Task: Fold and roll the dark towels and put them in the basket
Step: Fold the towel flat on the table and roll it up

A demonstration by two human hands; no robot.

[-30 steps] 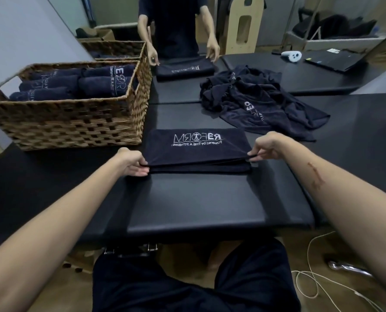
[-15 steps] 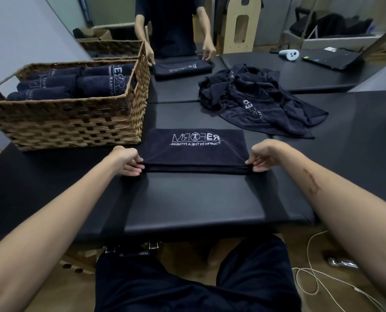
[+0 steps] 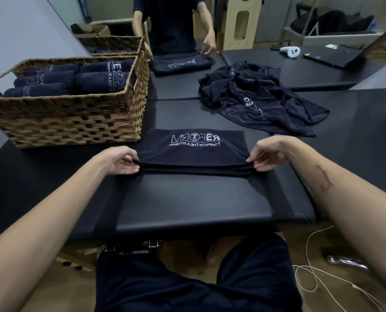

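A dark folded towel with white lettering lies flat on the black padded table in front of me. My left hand pinches its near left corner, and my right hand pinches its near right corner. To the left stands a wicker basket holding several rolled dark towels. A heap of loose dark towels lies at the back right of the folded one.
Across the table a person handles another folded towel. A second wicker basket stands behind the first. A white controller and a laptop lie far right. Cables trail on the floor.
Both my hands stay at the towel's near corners and have shifted slightly; the near edge now looks a little lifted. The person opposite has moved a hand along the far towel.
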